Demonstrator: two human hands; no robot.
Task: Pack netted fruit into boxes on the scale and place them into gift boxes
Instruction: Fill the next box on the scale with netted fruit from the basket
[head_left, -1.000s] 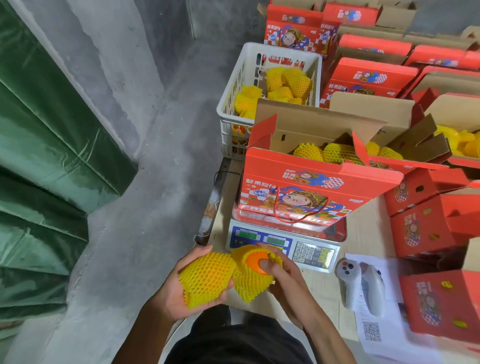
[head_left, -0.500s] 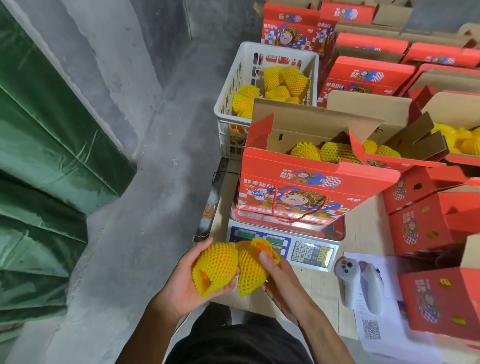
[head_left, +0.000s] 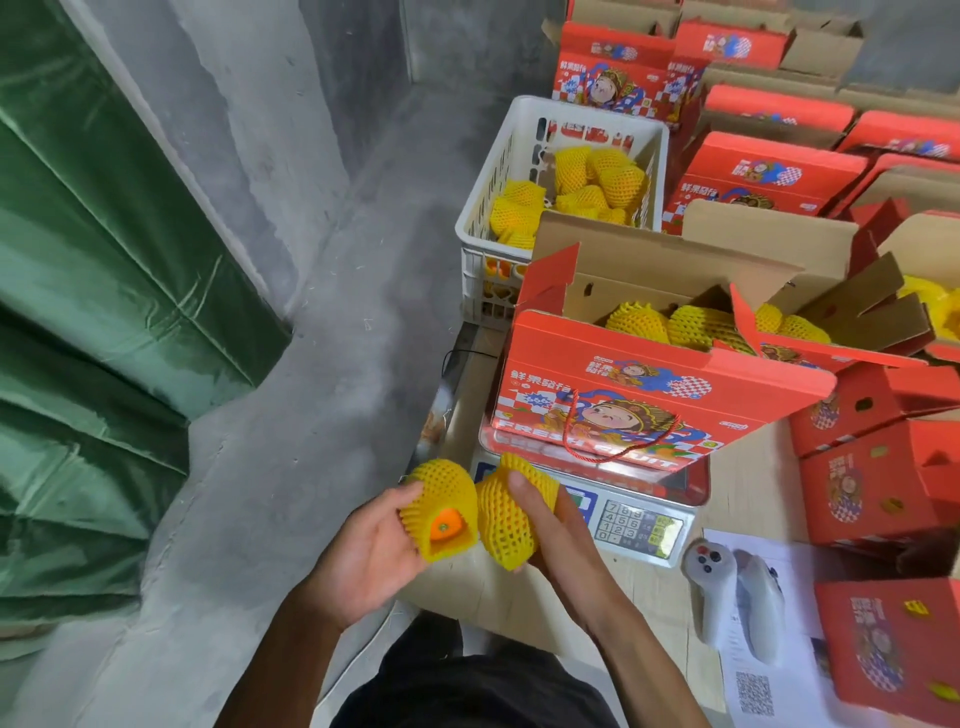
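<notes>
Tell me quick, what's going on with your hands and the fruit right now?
Left hand holds one netted fruit; right hand holds another. Open gift box on scale, part filled. Path clear.

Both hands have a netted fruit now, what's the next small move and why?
Probably lift the right hand and its netted fruit up into the open gift box on the scale. The box's flaps stand open with netted fruit already inside, and that hand is nearer. The left hand holds its fruit beside it.
</notes>
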